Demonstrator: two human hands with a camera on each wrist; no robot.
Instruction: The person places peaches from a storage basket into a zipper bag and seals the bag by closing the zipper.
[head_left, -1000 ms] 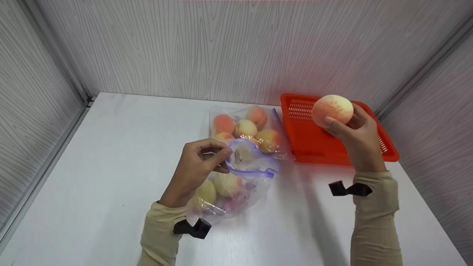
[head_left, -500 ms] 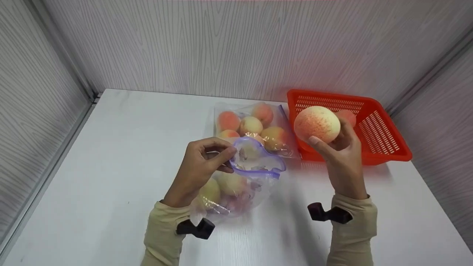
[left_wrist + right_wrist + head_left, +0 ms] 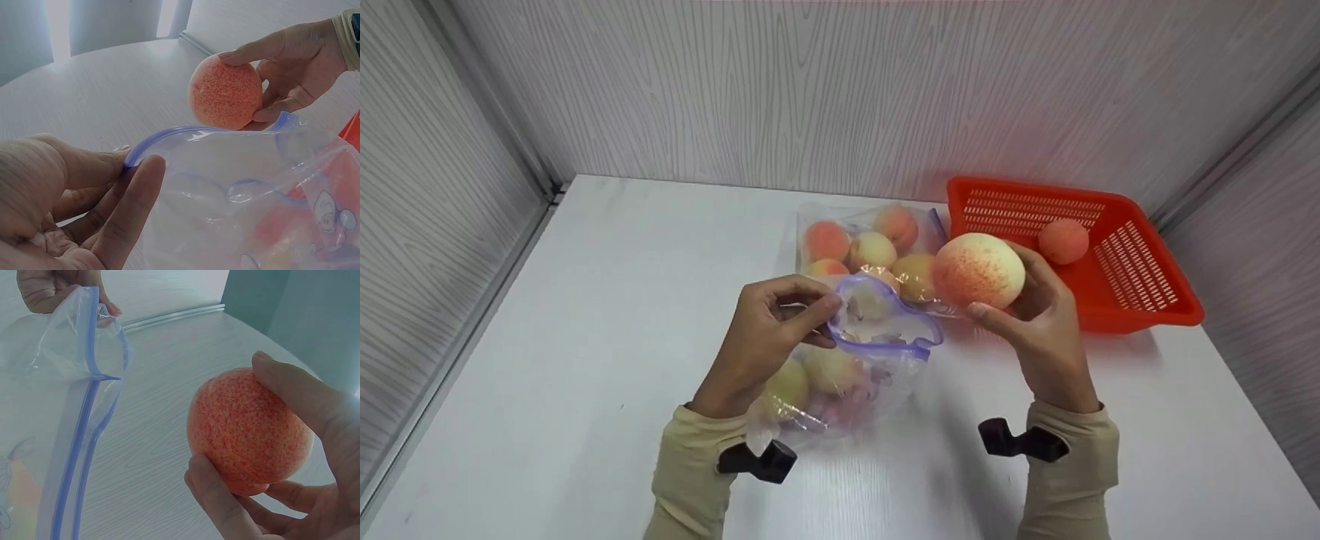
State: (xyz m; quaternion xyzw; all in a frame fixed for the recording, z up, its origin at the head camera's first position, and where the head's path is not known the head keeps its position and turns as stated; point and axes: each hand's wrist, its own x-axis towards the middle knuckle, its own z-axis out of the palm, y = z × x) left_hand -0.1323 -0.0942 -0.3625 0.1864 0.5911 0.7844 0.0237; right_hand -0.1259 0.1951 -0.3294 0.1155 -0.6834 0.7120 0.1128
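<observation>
My left hand (image 3: 772,330) pinches the purple zip edge of a clear zip bag (image 3: 885,375) between thumb and fingers. The bag's mouth gapes, and several pale and pink fruits (image 3: 832,371) show through its lower part. A peach (image 3: 979,270), pale yellow with a red-speckled side, is held by my right hand (image 3: 1046,330), thumb on its near side. In the right wrist view that peach (image 3: 247,430) is apart from the bag's purple zip (image 3: 79,455). The left wrist view has the peach (image 3: 225,93) just beyond the bag's rim.
Behind the open bag lies a second zip bag (image 3: 810,214) holding several peaches. A red plastic basket (image 3: 1117,311) stands at the back right with one peach (image 3: 1063,241) in it. Panelled walls (image 3: 735,97) border the white table (image 3: 622,337) at the back and sides.
My right hand has carried the peach left and down from over the red basket toward the open bag, uncovering the peach in the basket. The left hand keeps its pinch on the bag.
</observation>
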